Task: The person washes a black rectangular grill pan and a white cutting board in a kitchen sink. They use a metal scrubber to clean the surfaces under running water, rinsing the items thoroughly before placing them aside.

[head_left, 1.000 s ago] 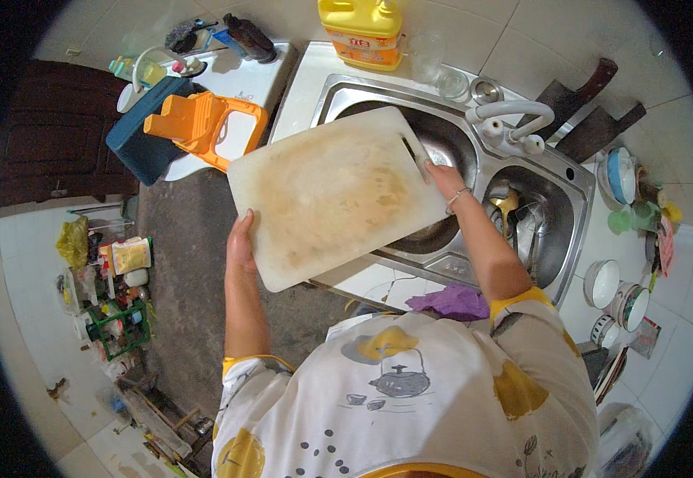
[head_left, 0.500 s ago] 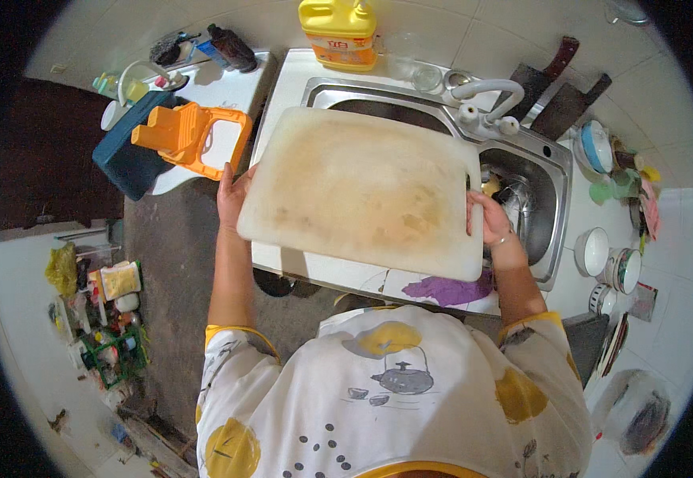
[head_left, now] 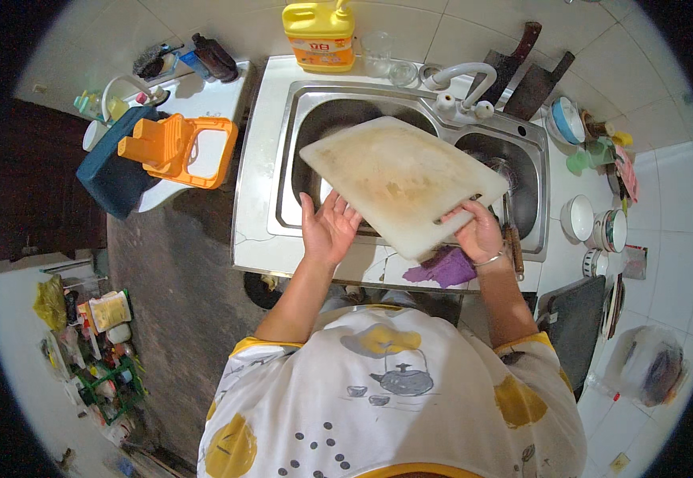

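Steel double sink (head_left: pixel 298 119) below; my right hand (head_left: pixel 480 235) grips white cutting board (head_left: pixel 398 179) by its handle slot, left hand (head_left: pixel 329 231) open, palm under board's edge

Cutting board (head_left: pixel 398 179): off-white with brownish stains. Detergent bottle (head_left: pixel 319 30): yellow. Cloth (head_left: pixel 443 269): purple. Sink (head_left: pixel 298 135): steel grey. Stool (head_left: pixel 177 148): orange.

pale tiled wall (head_left: pixel 227 20) behind steel double sink (head_left: pixel 521 143), white counter (head_left: pixel 255 183), dark rough floor (head_left: pixel 171 303), white tiles right (head_left: pixel 673 231).
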Motion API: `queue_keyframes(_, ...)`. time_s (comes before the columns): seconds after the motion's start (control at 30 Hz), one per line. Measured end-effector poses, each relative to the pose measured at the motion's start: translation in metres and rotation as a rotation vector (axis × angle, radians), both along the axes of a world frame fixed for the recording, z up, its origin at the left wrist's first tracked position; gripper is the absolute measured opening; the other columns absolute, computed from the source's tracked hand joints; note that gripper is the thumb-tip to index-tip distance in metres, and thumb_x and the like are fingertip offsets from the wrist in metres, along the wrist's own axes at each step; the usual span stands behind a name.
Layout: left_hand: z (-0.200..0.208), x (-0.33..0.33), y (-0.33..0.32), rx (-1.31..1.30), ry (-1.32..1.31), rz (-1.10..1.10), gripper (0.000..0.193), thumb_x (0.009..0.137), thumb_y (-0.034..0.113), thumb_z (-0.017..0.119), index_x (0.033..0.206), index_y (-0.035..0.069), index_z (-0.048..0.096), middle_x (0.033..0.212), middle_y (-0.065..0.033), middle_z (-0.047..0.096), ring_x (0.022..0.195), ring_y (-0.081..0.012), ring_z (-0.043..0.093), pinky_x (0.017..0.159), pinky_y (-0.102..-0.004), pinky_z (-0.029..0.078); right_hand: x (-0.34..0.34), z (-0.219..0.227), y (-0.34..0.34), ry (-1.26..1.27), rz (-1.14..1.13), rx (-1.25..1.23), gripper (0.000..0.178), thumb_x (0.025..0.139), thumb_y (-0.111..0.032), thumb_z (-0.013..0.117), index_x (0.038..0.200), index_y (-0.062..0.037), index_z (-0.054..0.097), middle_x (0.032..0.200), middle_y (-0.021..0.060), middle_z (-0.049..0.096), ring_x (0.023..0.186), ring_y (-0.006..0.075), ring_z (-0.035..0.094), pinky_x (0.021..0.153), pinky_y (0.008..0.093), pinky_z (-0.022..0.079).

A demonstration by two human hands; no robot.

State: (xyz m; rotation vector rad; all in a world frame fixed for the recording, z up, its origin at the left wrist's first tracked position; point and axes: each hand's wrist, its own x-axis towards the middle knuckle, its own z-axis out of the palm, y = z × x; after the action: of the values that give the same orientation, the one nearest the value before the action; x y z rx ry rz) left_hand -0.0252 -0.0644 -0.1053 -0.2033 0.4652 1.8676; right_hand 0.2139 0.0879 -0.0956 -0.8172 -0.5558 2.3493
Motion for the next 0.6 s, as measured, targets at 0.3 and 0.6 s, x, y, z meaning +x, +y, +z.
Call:
queue_keyframes(0.3, -0.007, 0.025, -0.013, -0.232, 0.375, -0.179, 0.058, 0.092, 0.053, 0.041, 0.131, 0.010, 0.039, 0.129, -0.0023, 0.046, 0.118, -0.0188, 0.039, 0.098, -0.0414, 0.030, -0.104, -0.001, -0.054, -0.108, -0.154, -0.016, 0.035, 0.087, -0.014, 0.056, 0.120, -0.0027, 0.047, 0.112, 0.0096, 0.057, 0.101, 0.0217, 0.057, 0.086, 0.0377, 0.048)
queue_keyframes(0.6, 0.001, 0.013, 0.057, -0.403, 0.281, 0.030, 0.048, 0.090, 0.039, 0.054, 0.125, 0.009, 0.043, 0.118, -0.0107, 0.051, 0.108, -0.0238, 0.050, 0.093, -0.0409, 0.038, -0.057, -0.049, -0.003, -0.394, 0.559, 0.550, 0.033, 0.089, -0.022, 0.057, 0.114, 0.0006, 0.055, 0.106, 0.0092, 0.061, 0.095, 0.0201, 0.060, 0.077, 0.0292, 0.052)
